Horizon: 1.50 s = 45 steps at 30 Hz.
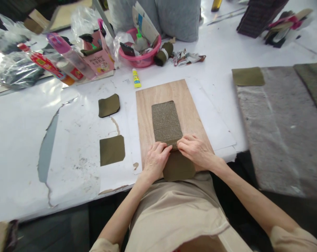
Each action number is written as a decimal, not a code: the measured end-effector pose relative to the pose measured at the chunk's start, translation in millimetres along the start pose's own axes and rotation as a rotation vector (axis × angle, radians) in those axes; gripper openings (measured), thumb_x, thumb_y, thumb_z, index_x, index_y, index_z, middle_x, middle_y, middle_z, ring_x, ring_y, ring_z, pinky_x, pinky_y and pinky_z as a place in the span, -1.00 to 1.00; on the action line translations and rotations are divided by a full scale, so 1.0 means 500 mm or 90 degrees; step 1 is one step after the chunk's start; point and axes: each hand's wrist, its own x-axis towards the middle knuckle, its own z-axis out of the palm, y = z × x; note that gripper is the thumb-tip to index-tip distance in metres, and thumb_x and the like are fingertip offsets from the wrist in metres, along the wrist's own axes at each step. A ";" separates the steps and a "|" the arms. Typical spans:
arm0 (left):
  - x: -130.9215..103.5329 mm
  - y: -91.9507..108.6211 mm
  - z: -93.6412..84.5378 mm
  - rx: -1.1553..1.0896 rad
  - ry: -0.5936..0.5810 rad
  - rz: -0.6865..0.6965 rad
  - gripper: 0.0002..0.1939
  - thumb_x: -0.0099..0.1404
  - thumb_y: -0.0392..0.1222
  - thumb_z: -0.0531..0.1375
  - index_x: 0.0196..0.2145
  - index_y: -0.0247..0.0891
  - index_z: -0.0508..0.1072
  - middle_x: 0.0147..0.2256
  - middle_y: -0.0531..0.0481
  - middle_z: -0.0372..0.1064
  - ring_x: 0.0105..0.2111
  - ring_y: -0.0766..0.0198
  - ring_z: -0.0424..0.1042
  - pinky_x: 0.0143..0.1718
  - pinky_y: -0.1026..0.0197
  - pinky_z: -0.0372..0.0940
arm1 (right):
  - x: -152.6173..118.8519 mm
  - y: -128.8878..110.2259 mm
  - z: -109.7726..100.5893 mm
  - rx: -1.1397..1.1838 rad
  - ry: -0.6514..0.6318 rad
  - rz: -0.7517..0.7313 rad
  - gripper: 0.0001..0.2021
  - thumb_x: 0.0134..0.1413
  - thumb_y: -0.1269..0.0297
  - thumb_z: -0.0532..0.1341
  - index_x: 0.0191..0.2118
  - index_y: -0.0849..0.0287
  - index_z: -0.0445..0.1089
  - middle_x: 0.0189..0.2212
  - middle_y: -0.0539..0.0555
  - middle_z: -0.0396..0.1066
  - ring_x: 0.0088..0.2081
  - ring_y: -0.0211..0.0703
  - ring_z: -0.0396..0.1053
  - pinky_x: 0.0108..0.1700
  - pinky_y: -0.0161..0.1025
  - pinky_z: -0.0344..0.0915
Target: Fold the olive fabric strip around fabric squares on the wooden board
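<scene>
A wooden board lies near the table's front edge. On it rests a coarse, speckled grey-brown fabric piece. Below that, a smooth olive fabric piece extends over the board's front edge toward my apron. My left hand pinches the left end of the strip where the two fabrics meet, thumb and fingers pressed together. At the right end of the same strip, my right hand has its fingers closed on the fabric. My fingers partly cover the seam, so I cannot tell how the layers join.
Two olive fabric pieces, one upper and one lower, lie left of the board. A yellow glue tube is behind it. Farther back are a pink basket and bottles. Grey fabric overhangs the table at right.
</scene>
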 end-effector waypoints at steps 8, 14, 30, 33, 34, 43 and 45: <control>0.026 0.013 -0.005 -0.038 -0.056 0.014 -0.67 0.48 -0.12 -0.03 -0.31 -0.22 0.47 -0.37 0.00 0.43 -0.30 0.22 0.37 -0.21 0.10 0.20 | -0.012 0.028 0.024 0.173 0.064 0.046 -0.87 0.28 0.29 0.13 -0.29 0.07 0.40 -0.36 0.06 0.47 -0.25 -0.03 0.38 -0.15 -0.08 0.30; -0.018 -0.022 -0.039 -0.353 -0.052 -0.061 -0.78 0.40 -0.11 0.13 -0.29 -0.25 0.50 -0.35 -0.01 0.50 -0.31 0.30 0.44 -0.20 0.23 0.24 | -0.016 0.046 0.042 0.298 0.037 0.115 -0.69 0.31 0.06 0.04 -0.29 -0.07 0.50 -0.30 0.02 0.51 -0.21 -0.04 0.44 -0.19 -0.14 0.43; -0.138 -0.152 -0.077 -0.331 0.165 -0.368 -0.83 0.38 -0.11 0.15 -0.26 -0.25 0.48 -0.37 0.04 0.36 -0.37 0.35 0.32 -0.31 0.29 0.22 | -0.012 0.041 0.054 0.309 0.050 0.114 -0.80 0.26 0.14 0.13 -0.27 -0.05 0.50 -0.30 0.06 0.50 -0.23 0.02 0.42 -0.15 0.01 0.40; -0.109 -0.118 -0.046 -0.306 0.145 -0.279 -0.83 0.40 -0.12 0.14 -0.18 -0.22 0.47 -0.24 -0.02 0.39 -0.22 0.27 0.38 -0.17 0.23 0.28 | -0.011 0.036 0.050 0.302 0.055 0.097 -0.82 0.27 0.20 0.16 -0.28 0.05 0.50 -0.32 0.04 0.49 -0.21 -0.09 0.37 -0.16 -0.12 0.36; -0.098 -0.108 -0.040 -0.295 0.139 -0.250 -0.83 0.40 -0.12 0.14 -0.15 -0.21 0.46 -0.20 -0.04 0.39 -0.16 0.25 0.39 -0.12 0.21 0.29 | -0.012 0.036 0.049 0.298 0.054 0.096 -0.83 0.27 0.22 0.16 -0.27 0.07 0.50 -0.32 0.04 0.48 -0.21 -0.12 0.36 -0.14 -0.14 0.35; -0.030 -0.046 -0.028 -0.052 0.007 -0.233 -0.78 0.36 -0.05 0.16 -0.24 -0.27 0.41 -0.26 -0.10 0.40 -0.21 0.12 0.37 -0.18 0.09 0.27 | -0.021 0.029 0.032 0.293 0.034 0.106 -0.78 0.31 0.20 0.11 -0.31 0.08 0.47 -0.31 0.05 0.47 -0.19 -0.11 0.36 -0.11 -0.16 0.32; -0.026 -0.043 -0.023 -0.028 0.001 -0.251 -0.76 0.31 -0.01 0.22 -0.29 -0.26 0.42 -0.33 -0.06 0.42 -0.28 0.15 0.40 -0.24 0.14 0.27 | -0.025 0.033 0.037 0.292 0.034 0.105 -0.77 0.30 0.17 0.11 -0.31 0.06 0.46 -0.31 0.03 0.47 -0.20 -0.11 0.37 -0.13 -0.18 0.33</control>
